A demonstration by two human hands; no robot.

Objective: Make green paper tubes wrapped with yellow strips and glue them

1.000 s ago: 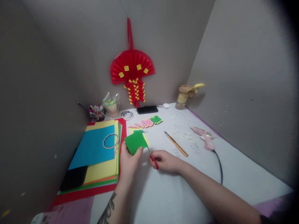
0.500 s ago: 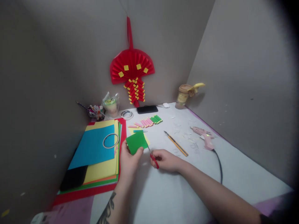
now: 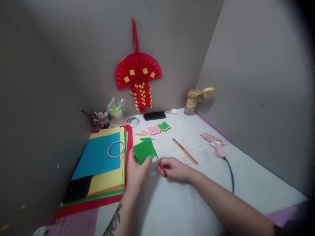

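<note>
Clamped in the left fingers [image 3: 148, 160] at near edge: the green paper [image 3: 145, 150], above the counter [image 3: 187, 206]. Behind it, partly hidden by it, a yellow sheet [image 3: 138, 138]; farther beyond, pink rolls [image 3: 154, 129]. Left of it, a paper stack [image 3: 108, 183]; right, a craft knife [image 3: 185, 151], then a glue gun [image 3: 218, 149]. Beyond and right, a cup [image 3: 191, 102] (label too small to read). At its right edge, red-handled scissors [image 3: 162, 169], gripped by curled right fingers [image 3: 164, 162].

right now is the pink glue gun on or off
Apparently on: a small greenish light glows on the pink glue gun. Its heat cannot be told.
</note>
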